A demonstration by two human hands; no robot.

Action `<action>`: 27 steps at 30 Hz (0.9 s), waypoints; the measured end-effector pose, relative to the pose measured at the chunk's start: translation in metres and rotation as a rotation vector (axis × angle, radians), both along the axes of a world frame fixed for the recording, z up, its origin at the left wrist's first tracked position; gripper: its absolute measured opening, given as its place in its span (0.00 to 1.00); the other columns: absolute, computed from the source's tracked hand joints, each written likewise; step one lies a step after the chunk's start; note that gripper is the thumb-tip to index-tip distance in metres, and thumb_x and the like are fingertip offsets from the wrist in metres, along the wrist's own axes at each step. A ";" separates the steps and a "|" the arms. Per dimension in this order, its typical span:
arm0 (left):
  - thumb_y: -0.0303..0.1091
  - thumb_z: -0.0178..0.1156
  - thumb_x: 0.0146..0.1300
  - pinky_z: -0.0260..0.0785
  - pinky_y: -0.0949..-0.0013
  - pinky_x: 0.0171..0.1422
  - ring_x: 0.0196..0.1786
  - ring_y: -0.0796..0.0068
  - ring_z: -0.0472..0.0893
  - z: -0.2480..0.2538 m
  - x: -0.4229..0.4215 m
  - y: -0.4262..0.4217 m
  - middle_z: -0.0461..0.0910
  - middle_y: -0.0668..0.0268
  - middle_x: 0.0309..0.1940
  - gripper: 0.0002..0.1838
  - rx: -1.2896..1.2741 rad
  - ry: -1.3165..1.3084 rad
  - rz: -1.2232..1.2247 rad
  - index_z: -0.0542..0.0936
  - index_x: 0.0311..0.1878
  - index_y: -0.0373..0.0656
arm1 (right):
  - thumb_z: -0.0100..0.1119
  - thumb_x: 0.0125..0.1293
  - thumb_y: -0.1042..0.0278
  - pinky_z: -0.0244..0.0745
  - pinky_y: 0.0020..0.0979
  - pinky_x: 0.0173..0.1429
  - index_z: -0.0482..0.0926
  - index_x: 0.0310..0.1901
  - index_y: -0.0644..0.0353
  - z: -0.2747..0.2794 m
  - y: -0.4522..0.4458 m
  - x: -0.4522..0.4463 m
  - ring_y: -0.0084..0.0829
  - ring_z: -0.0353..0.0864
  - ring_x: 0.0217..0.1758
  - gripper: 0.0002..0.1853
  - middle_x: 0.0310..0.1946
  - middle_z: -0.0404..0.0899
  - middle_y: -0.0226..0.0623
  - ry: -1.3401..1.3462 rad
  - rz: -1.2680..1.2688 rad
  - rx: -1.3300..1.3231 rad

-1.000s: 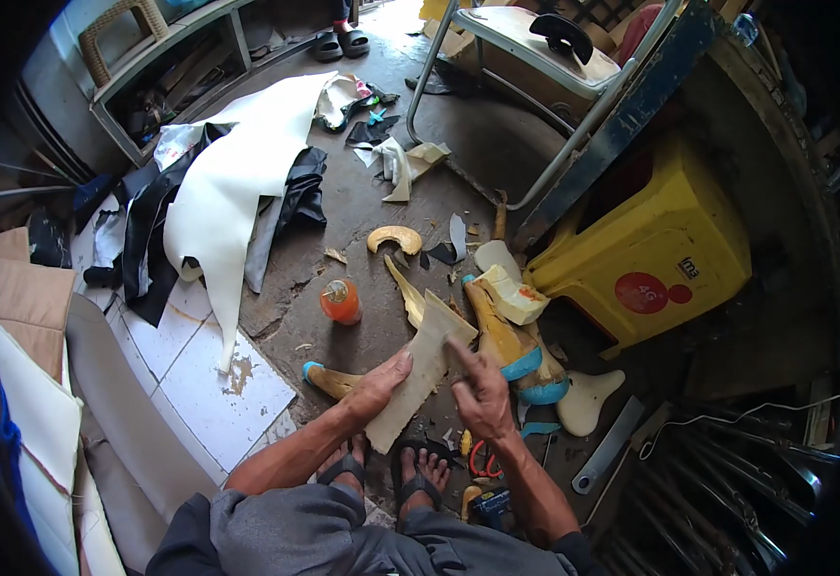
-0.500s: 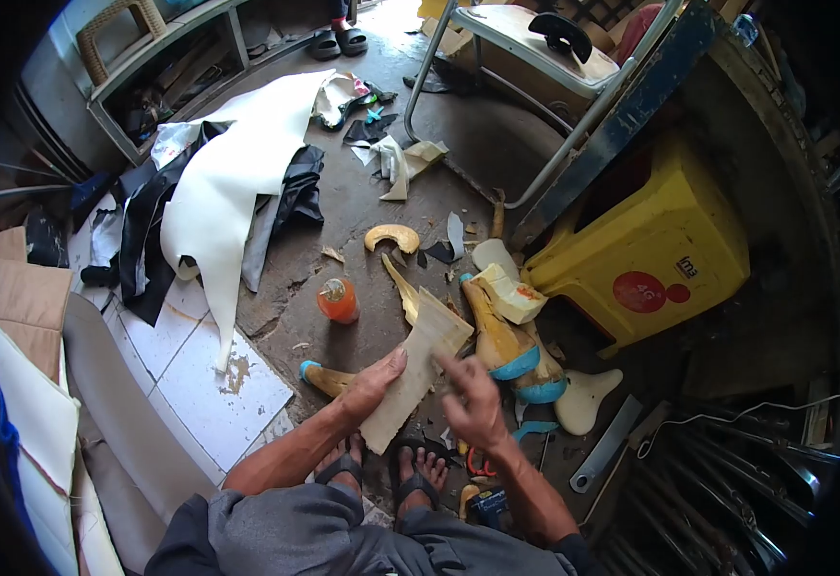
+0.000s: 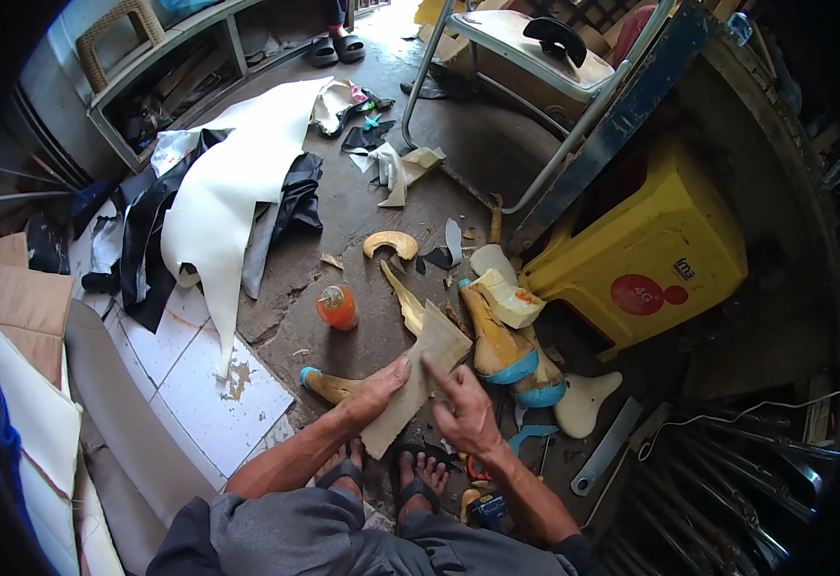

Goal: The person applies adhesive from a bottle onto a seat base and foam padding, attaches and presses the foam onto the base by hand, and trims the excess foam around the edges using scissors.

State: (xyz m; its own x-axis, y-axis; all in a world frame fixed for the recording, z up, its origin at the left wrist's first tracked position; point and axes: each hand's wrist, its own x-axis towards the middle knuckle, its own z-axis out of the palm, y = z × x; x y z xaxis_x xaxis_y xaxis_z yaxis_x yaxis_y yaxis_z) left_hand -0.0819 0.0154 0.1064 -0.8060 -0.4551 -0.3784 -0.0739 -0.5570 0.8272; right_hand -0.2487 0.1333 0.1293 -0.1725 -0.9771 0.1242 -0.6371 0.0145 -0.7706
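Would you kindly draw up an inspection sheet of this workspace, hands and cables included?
Surface: dark floor, worn and cracked; white tiles at left, one stained.
Job's things: pale sheet piece, raised above the floor.
Clutter: pale scraps, an upright bottle of orange liquid, and a large white sheet over black material.
Hands: left hand grips the piece's edge; right hand points its index finger over it, contact unclear.
Cables: loose white cord at right, beside metal rods.
Surroundings: yellow stool at right; another person's dark shoes at the top.
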 end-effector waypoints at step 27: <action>0.41 0.57 0.79 0.72 0.67 0.63 0.60 0.71 0.75 -0.054 -0.035 0.010 0.74 0.59 0.62 0.34 -0.079 -0.174 0.277 0.57 0.80 0.38 | 0.68 0.69 0.69 0.83 0.35 0.53 0.39 0.84 0.55 -0.078 0.051 0.014 0.34 0.85 0.46 0.53 0.49 0.82 0.45 -0.973 -0.449 0.237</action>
